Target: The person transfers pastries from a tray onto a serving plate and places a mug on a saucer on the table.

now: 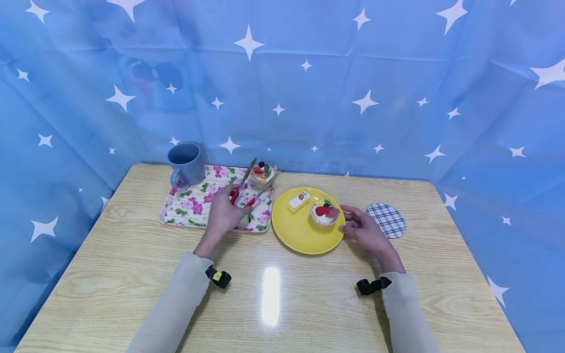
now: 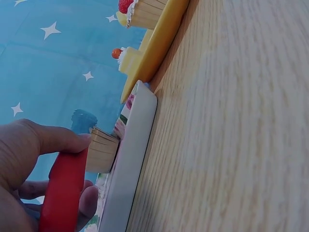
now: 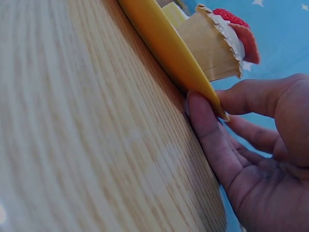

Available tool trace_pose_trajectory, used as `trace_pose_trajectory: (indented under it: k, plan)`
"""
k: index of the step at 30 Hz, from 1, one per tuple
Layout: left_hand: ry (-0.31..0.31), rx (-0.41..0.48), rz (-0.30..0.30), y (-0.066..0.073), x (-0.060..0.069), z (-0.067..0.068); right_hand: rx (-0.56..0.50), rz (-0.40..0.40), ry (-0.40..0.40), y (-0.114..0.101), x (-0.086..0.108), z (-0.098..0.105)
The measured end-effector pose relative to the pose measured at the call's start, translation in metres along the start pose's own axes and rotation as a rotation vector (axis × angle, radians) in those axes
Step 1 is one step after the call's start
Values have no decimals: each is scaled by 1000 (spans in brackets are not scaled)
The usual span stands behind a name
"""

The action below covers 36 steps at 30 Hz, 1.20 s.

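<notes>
Here, a pale wood-grain table [image 1: 322, 304] before a blue star-patterned curtain [image 1: 318, 29], left hand [image 1: 223, 210] gripping red-handled tongs [image 1: 235, 197] astride a cupcake [image 1: 263, 174] on the left's floral tray [image 1: 205, 189], right hand [image 1: 364, 230] pinching the rim of a yellow plate [image 1: 304, 240] to the right, 2 desserts [image 1: 324, 215] on it

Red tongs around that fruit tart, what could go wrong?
The red-handled tongs in the left hand might squash the fruit tart between their arms if squeezed hard. Lifted too loosely, it could drop onto the floral tray. The right hand pinches the rim of the yellow plate, so a sudden tug might topple the other fruit tart near that hand.
</notes>
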State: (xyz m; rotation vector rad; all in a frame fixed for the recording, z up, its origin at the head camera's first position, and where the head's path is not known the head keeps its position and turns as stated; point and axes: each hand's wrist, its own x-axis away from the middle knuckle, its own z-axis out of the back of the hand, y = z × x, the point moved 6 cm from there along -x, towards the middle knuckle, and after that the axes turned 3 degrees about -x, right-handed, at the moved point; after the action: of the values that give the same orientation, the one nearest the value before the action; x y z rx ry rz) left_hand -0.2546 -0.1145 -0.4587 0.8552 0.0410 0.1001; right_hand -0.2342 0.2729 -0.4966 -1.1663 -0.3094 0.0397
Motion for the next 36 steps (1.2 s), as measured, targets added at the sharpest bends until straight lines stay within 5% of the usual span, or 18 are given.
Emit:
trace_pose_trajectory:
  k: [20, 36]
  plan:
    - [-28, -50, 24, -3, -4, -5, 2, 0, -2, 1, -1, -1]
    - [-26, -51, -40, -1, 0, -5, -38, -16, 1, 1, 0, -2]
